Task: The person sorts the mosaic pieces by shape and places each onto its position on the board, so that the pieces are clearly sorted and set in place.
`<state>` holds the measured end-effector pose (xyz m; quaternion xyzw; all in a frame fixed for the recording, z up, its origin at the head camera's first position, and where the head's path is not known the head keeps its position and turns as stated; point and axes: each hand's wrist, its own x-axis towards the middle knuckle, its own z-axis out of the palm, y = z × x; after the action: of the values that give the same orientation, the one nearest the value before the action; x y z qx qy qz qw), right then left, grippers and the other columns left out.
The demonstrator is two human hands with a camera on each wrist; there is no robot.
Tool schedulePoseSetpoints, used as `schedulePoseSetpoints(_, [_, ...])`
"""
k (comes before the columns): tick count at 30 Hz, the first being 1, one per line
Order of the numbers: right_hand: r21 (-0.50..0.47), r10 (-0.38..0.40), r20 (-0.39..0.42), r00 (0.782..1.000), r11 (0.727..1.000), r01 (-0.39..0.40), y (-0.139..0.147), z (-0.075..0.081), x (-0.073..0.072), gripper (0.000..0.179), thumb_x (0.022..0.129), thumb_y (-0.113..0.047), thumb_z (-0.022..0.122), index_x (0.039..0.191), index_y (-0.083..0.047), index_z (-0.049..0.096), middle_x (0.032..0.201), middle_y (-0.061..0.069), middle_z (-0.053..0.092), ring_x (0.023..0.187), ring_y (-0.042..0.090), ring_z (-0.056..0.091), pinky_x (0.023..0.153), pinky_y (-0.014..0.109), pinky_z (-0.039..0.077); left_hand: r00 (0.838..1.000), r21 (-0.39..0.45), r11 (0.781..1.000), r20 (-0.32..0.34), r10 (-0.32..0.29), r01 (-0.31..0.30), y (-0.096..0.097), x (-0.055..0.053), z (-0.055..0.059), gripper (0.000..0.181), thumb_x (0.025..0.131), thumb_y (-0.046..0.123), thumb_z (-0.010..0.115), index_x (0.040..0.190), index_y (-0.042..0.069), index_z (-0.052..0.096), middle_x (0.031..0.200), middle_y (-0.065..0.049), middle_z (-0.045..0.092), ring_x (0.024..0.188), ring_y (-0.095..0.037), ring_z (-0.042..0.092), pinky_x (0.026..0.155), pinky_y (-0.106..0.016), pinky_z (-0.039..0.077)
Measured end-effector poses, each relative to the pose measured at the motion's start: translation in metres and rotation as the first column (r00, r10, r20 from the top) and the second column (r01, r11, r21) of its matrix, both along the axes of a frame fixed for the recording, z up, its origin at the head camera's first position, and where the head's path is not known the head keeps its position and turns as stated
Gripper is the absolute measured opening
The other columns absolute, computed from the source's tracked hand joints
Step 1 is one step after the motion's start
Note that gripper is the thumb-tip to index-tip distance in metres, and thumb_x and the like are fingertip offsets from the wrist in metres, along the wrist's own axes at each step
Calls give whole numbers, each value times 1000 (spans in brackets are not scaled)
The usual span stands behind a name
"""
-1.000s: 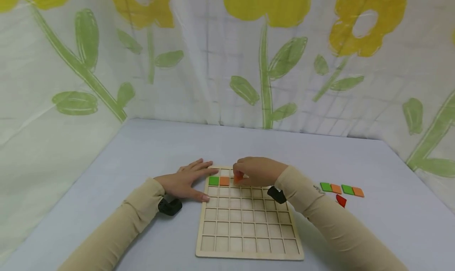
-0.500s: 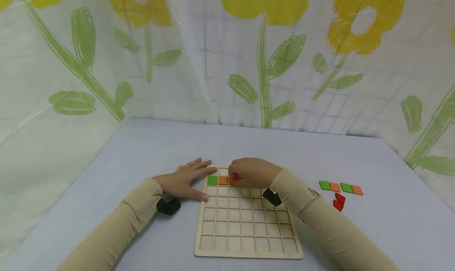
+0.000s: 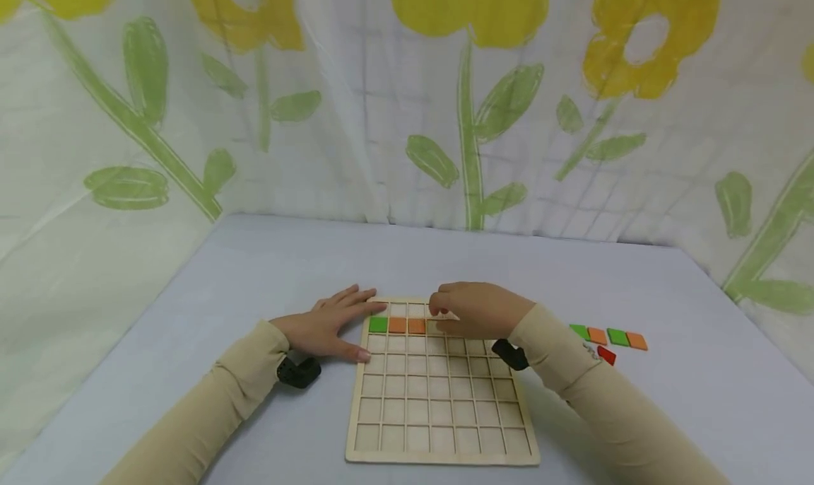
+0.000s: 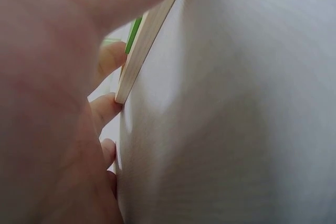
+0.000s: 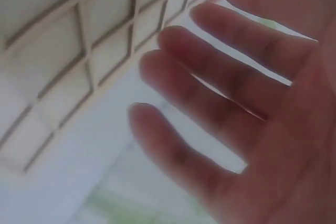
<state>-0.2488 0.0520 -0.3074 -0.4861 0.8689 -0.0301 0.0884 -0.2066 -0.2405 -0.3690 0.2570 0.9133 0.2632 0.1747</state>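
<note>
A wooden grid board [image 3: 439,459] lies on the table. In its second row from the back, at the left, sit a green square tile [image 3: 378,324] and two orange tiles, one orange tile [image 3: 397,325] beside another orange tile [image 3: 417,326]. My left hand [image 3: 324,327] rests at the board's back left corner, thumb and forefinger on its edge, fingers spread. In the left wrist view its fingertips touch the wooden side of the board [image 4: 149,35]. My right hand [image 3: 480,311] hovers over the back of the board, just right of the second orange tile. Its fingers [image 5: 178,85] are loosely bent and hold nothing.
Right of the board, past my right sleeve, lie a green tile [image 3: 617,336] with an orange tile [image 3: 636,341] against it. Another green and orange pair, with an orange tile [image 3: 596,336], is partly hidden by the sleeve. A red piece [image 3: 607,355] lies nearer.
My right hand has set the second orange tile into the third cell of the row, let go of it and moved right. The left hand has stayed on the board's edge.
</note>
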Motion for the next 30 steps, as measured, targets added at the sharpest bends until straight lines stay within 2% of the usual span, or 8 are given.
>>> schedulePoseSetpoints(3, [24,-70,34,997,997,69,20,4,4,16,95,-28,60,108,-18,62,103,-5,61,95,14,61,81,35,50,1000,4,1000,0,-4,4,1,0,-2,84,83,53,68,151,24,29,161,-5,10,148,-34,-4,109,-65,7])
schedulePoseSetpoints(10, [70,-185,64,981,981,181,69,13,12,21,93,-27,63,111,-17,62,105,-6,62,92,13,60,80,34,50,1000,16,1000,4,-10,10,0,1,2,84,83,51,69,151,21,30,161,-8,11,147,-36,-3,109,-66,8])
schedulePoseSetpoints(15, [97,-306,88,948,950,298,105,17,15,24,92,-31,64,113,-19,61,108,-8,61,90,9,57,80,35,49,1000,15,1000,4,-7,7,2,0,2,84,83,51,69,151,22,30,161,-7,11,147,-35,-4,109,-65,8])
schedulePoseSetpoints(20, [97,-405,125,906,913,395,137,18,14,30,90,-32,66,116,-18,60,106,-5,62,96,14,58,81,38,49,1000,0,1000,-4,-14,14,5,-2,1,85,82,54,68,152,24,29,161,-5,10,148,-33,-5,109,-63,9])
schedulePoseSetpoints(26, [103,-446,186,876,895,434,161,17,3,34,89,-22,69,120,-12,58,108,1,61,102,24,56,82,41,50,1000,-4,1000,-6,-5,5,3,-2,1,86,82,54,69,151,23,30,161,-6,11,147,-34,-4,109,-65,9])
schedulePoseSetpoints(30, [103,-443,204,873,897,431,172,14,-5,33,87,-19,70,116,-10,58,106,2,61,102,26,55,81,40,51,1000,-1,1000,-1,-2,2,2,-1,1,86,82,54,69,151,23,29,161,-6,11,147,-34,-4,109,-65,8])
